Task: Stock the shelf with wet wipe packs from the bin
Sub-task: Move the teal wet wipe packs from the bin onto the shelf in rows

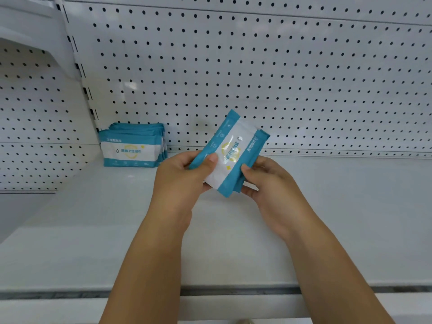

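Item 1: wet wipe pack (230,153), teal bands on white, held in the air over the shelf (327,218), near its back.
- Long axis ran steeply from lower left to upper right, top end toward the pegboard back panel (257,66). Printed face was turned to me, its lettering running sideways along that axis.
- A second teal edge showed behind it on the right. I could not tell how many packs lay behind.
- Small print was too blurred to read.

Item 2: left hand (187,178), clamped on the pack's lower left edge, thumb on the front face. The fingers were hidden behind the pack.

Item 3: right hand (268,181), clamped on the lower right teal band, thumb in front, fingers curled behind and mostly hidden.

Item 4: stack of wet wipe packs (132,148), standing at the shelf's back left corner against the pegboard, long axes level, fronts facing me. Their count was hard to make out.
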The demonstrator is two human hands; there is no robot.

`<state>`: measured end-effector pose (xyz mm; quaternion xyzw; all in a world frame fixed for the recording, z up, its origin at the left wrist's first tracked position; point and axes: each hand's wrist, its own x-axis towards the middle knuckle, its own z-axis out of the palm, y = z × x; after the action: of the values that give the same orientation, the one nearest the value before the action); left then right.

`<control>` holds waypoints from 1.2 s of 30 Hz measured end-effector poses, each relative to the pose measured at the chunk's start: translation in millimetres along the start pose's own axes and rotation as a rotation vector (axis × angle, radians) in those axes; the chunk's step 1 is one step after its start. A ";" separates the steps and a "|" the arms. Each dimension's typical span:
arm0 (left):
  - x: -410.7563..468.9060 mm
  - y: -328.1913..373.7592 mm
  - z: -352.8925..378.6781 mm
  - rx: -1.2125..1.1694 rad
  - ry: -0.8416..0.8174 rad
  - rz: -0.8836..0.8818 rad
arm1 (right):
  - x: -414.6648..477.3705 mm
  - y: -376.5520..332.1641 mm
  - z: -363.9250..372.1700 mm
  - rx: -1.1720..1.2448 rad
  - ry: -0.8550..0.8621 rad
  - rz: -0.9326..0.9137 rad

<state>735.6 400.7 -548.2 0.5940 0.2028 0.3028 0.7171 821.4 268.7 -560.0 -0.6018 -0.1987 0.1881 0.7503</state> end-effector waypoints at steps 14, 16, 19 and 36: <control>9.9 5.2 -40.1 0.019 0.235 0.050 | 3.8 8.4 11.0 0.018 0.092 0.009; 12.0 6.7 -49.7 -0.052 0.332 0.078 | 4.8 7.9 6.6 0.009 0.117 -0.003; 10.1 8.3 -59.0 -0.116 0.429 0.104 | 4.5 5.8 2.9 -0.005 0.138 -0.026; 7.2 1.4 -48.9 -0.062 0.297 0.048 | -0.7 -1.4 5.3 -0.038 0.219 -0.244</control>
<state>708.8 441.3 -556.8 0.5248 0.2830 0.4104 0.6900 818.0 272.5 -557.6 -0.6043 -0.1910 0.0250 0.7731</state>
